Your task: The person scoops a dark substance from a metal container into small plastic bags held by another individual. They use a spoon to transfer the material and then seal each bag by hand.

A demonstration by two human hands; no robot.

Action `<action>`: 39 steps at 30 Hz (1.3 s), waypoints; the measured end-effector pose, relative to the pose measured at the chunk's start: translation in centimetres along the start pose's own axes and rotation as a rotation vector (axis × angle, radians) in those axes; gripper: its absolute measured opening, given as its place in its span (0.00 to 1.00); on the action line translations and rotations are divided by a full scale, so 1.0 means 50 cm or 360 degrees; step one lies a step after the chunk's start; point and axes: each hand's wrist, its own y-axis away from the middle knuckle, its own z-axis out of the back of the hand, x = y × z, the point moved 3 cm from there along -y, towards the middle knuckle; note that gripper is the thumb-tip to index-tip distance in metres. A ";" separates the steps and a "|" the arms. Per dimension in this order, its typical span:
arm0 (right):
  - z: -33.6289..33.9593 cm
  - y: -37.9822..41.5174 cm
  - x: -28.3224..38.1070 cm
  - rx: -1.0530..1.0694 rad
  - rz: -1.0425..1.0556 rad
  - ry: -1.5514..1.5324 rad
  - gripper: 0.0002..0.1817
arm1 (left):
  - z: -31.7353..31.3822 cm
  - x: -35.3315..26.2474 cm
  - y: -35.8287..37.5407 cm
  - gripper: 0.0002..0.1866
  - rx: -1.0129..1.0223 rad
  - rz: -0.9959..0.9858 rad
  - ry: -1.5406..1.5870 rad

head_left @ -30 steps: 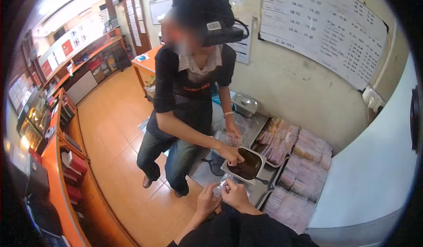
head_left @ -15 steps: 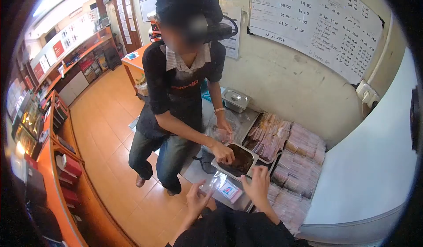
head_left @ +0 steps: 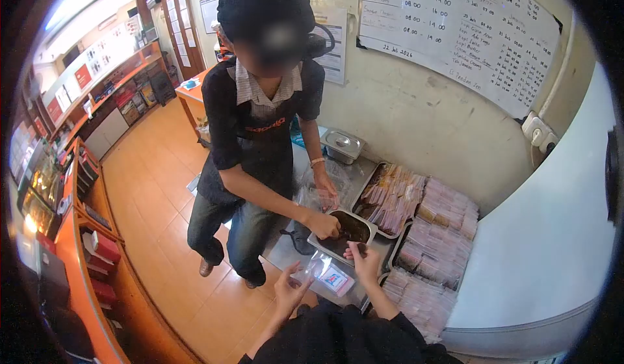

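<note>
Metal pan (head_left: 329,252) with dark content stands on the steel desk (head_left: 275,252), another person's hand (head_left: 323,225) over it. Left hand (head_left: 290,288) is half spread beside clear plastic (head_left: 314,266). Right hand (head_left: 363,259) is at pan's edge; if it pinches something, I cannot tell.

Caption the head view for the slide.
Right hand and a co-worker's hand at a metal pan, beside trays of wrapped packets.
</note>
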 end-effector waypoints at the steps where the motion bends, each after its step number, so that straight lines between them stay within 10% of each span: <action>1: 0.002 0.003 0.002 0.0002 -0.0002 -0.0001 0.13 | 0.000 0.005 0.000 0.31 -0.0002 0.0002 -0.0001; 9: 0.074 0.033 0.083 0.0679 0.0339 0.0552 0.09 | -0.004 0.040 0.005 0.31 0.0109 0.0055 0.0011; 13: 0.098 0.025 0.159 0.0715 0.0539 0.1153 0.09 | -0.009 0.048 0.008 0.31 0.0154 0.0047 -0.0004; 39: 0.060 -0.030 0.105 0.0504 0.1013 0.1151 0.08 | -0.016 0.044 0.005 0.31 0.0414 0.0113 -0.0024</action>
